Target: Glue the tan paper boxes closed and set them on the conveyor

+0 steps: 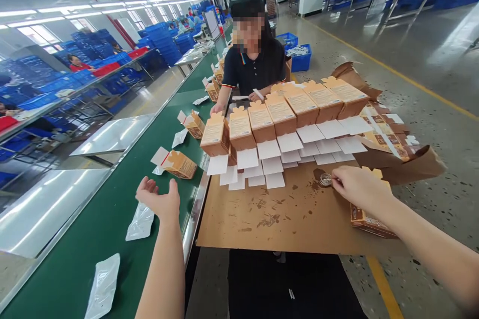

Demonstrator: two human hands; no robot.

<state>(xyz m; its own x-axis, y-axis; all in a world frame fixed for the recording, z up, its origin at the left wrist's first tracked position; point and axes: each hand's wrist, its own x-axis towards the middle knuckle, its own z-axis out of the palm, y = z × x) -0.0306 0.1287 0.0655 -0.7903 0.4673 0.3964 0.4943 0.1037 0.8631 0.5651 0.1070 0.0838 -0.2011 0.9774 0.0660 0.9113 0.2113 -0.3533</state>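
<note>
Well, at the left I have a green belt point(90, 229) with a silvery packet point(104, 286) at the near end and a second packet point(140, 223) just under my left hand point(159, 198). Its thumb stands well apart from the fingers, gripping nothing; an open-flapped carton point(181, 164) lies just beyond. I judge this step a reach; the next move calls for lining up before closing. Mid-scene, stacked cartons point(251, 127) fill the far cardboard point(239, 219). At right, my right hand point(354, 185) meets a small clear coil point(326, 179); from here I cannot tell whether the fingers grip it.
</note>
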